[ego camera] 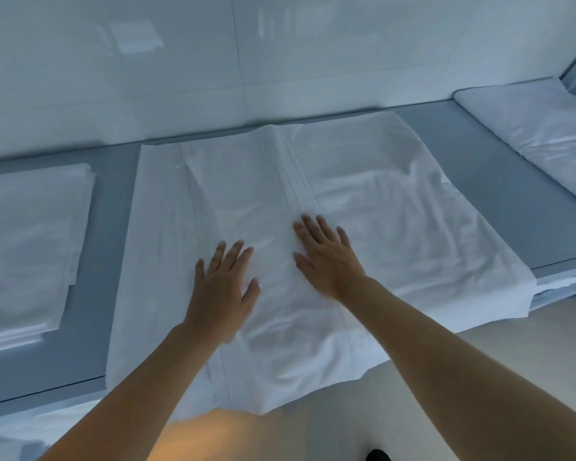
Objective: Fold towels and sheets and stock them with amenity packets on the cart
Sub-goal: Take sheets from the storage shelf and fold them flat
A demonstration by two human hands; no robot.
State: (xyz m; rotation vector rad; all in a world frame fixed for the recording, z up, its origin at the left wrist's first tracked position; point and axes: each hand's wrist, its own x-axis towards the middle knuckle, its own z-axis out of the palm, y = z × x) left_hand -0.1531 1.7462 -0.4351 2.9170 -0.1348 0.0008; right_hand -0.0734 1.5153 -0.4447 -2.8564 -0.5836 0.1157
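head view: a person presses both palms flat on a white towel (363,201) spread across a grey table (479,154) that stands against a pale wall (147,78). the left hand (223,284) lies open, fingers spread, on the towel's left-centre; the right hand (326,257) lies open just beside it, its fingers (313,227) touching a raised band of folds that runs down the middle of the cloth. neither hand grips anything; both look to be smoothing the fabric. the towel's near edge hangs over the front of the table, and its right half is rumpled.

to the left, apart from the spread towel, a folded white sheet (30,244) sits flat on the table, its layered edges showing at the near side, which suggests at least one piece is already folded. at the far right end lies another white linen bundle (539,128), rolled or loosely stacked; whether it is finished cannot be told.

no cart and no amenity packets are in view, so stocking appears not yet begun here. by this reckoning the job is in its early-to-middle stretch: one fold looks laid into the current towel, further folds are likely needed, and the loading of the cart is left.
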